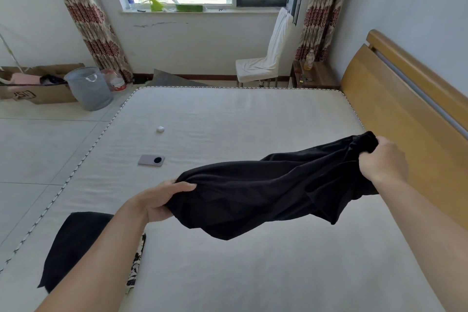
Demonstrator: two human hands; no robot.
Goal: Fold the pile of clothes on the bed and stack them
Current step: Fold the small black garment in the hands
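left hand: fingers curled tight around one bunched end of the black garment, thumb on top
right hand: fist closed on the other bunched end, near the wooden headboard
black garment: stretched between both hands, held in the air above the mattress, middle sagging, not touching the bed; type cannot tell
folded stack: black folded item at near left edge of mattress, under the left forearm, black-and-white patterned fabric showing at its right side
phone: lying flat on mattress, beyond left hand
white earbud case: on mattress, further back from phone
floor: grey laundry basket beside a cardboard box
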